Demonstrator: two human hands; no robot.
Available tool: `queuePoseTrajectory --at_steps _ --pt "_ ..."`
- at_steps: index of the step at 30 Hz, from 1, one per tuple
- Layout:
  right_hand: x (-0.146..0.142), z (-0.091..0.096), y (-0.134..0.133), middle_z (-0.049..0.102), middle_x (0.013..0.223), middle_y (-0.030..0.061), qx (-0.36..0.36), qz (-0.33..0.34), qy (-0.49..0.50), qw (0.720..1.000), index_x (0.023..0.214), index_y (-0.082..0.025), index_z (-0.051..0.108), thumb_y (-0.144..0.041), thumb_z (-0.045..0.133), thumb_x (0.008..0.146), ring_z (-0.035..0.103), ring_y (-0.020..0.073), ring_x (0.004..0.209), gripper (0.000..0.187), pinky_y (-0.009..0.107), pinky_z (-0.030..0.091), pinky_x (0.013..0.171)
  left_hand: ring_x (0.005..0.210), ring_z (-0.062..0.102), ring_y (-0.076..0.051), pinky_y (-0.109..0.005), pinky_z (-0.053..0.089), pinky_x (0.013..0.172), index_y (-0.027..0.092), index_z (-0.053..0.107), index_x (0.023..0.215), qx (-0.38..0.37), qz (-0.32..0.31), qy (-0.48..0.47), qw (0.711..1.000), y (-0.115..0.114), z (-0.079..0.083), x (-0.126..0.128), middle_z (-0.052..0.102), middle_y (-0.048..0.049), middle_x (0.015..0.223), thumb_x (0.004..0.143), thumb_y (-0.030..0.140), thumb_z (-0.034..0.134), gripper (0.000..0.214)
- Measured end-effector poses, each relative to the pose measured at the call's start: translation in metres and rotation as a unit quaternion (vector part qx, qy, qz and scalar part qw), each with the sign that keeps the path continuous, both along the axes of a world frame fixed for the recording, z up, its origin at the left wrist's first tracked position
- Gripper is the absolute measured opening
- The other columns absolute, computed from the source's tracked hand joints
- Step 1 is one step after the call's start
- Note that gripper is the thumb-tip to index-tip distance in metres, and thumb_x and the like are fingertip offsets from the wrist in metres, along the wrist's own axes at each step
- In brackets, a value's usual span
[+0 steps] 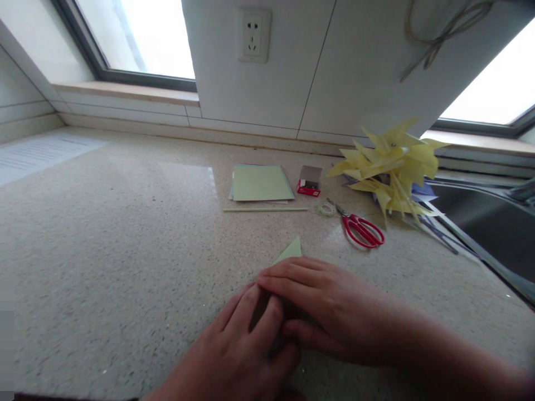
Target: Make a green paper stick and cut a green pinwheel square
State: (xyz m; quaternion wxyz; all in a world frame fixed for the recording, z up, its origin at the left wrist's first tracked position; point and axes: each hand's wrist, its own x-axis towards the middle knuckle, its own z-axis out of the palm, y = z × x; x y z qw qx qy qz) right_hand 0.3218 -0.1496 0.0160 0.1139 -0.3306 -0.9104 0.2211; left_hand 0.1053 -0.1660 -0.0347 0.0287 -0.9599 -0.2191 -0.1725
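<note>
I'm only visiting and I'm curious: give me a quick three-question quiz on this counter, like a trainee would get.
1. True or false: the red scissors lie to the right of the green paper stack.
2. The left hand and right hand press down on: A) a pale green paper piece; B) a cup; C) a knife.
3. Fill in: the paper pinwheels by the sink are coloured ____.
Key: 1 true; 2 A; 3 yellow.

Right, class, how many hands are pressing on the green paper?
2: the left hand at bottom centre, and the right hand coming in from the right, meeting over the paper. Only its corner shows.
</note>
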Motion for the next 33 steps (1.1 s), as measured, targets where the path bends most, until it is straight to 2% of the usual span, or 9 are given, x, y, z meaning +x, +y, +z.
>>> queuePoseTrajectory --at_steps 2,6,11,14,21,25,29,33 --pt "0.0 0.0 -0.001 0.063 0.138 0.0112 0.004 -0.016 -0.019 1.0 0.142 -0.015 0.054 -0.034 0.057 0.099 0.058 0.0252 0.124 0.047 0.041 0.044 0.109 0.111 0.067 -0.04 -0.05 0.059 0.09 0.023 0.066 0.112 0.004 -0.002 0.007 1.0 -0.001 0.001 0.0 0.068 -0.0177 0.122 0.089 0.063 0.061 0.047" --pt "0.003 -0.001 -0.002 0.065 0.137 0.0112 0.036 -0.055 -0.046 0.997 0.138 -0.016 0.058 -0.033 0.052 0.102 0.06 0.0258 0.124 0.041 0.042 0.046 0.108 0.125 0.057 -0.047 -0.056 0.056 0.093 0.02 0.061 0.126 0.0 -0.001 0.045 0.999 -0.002 0.006 -0.002 0.061 -0.022 0.134 0.092 0.061 0.056 0.054" --pt "0.009 -0.005 -0.001 0.064 0.139 0.0123 0.057 -0.067 -0.041 0.995 0.139 -0.017 0.058 -0.032 0.054 0.101 0.061 0.0265 0.126 0.041 0.044 0.049 0.108 0.134 0.051 -0.041 -0.051 0.051 0.102 0.019 0.059 0.132 -0.021 -0.011 0.052 0.998 0.0 0.011 -0.004 0.059 -0.0167 0.14 0.099 0.057 0.046 0.053" --pt "0.014 -0.005 0.002 0.065 0.138 0.0118 0.062 -0.063 -0.026 0.996 0.138 -0.018 0.06 -0.031 0.054 0.102 0.062 0.0261 0.127 0.039 0.045 0.046 0.111 0.133 0.051 -0.039 -0.05 0.05 0.103 0.02 0.062 0.13 -0.031 -0.018 0.051 0.998 0.0 0.015 -0.004 0.061 -0.0141 0.137 0.098 0.056 0.047 0.051" --pt "0.037 0.0 0.016 0.061 0.142 0.0117 0.047 -0.102 -0.069 0.991 0.14 -0.017 0.06 -0.03 0.048 0.104 0.057 0.0257 0.132 0.04 0.044 0.044 0.115 0.13 0.053 -0.039 -0.052 0.049 0.104 0.02 0.062 0.13 -0.056 -0.004 0.049 0.997 -0.006 0.022 -0.007 0.063 -0.0144 0.134 0.097 0.054 0.05 0.049" --pt "0.044 0.001 0.022 0.06 0.143 0.0122 0.034 -0.117 -0.093 0.988 0.141 -0.016 0.059 -0.028 0.045 0.104 0.055 0.0276 0.135 0.041 0.049 0.04 0.117 0.131 0.052 -0.039 -0.053 0.049 0.105 0.02 0.061 0.133 -0.073 0.0 0.048 0.996 -0.009 0.026 -0.007 0.062 -0.0143 0.137 0.098 0.052 0.051 0.049" --pt "0.044 0.001 0.025 0.063 0.141 0.0118 0.028 -0.113 -0.097 0.988 0.14 -0.016 0.059 -0.027 0.048 0.103 0.053 0.0283 0.137 0.041 0.051 0.037 0.118 0.134 0.051 -0.04 -0.057 0.05 0.104 0.024 0.059 0.136 -0.083 0.0 0.048 0.995 -0.009 0.028 -0.006 0.061 -0.0145 0.139 0.099 0.05 0.049 0.047" --pt "0.046 0.001 0.027 0.067 0.136 0.0093 0.046 -0.102 -0.081 0.99 0.137 -0.019 0.063 -0.035 0.054 0.102 0.054 0.0269 0.135 0.039 0.049 0.033 0.12 0.137 0.048 -0.041 -0.058 0.05 0.103 0.026 0.058 0.139 -0.074 -0.006 0.041 0.996 -0.009 0.023 -0.008 0.058 -0.017 0.141 0.1 0.048 0.047 0.046"
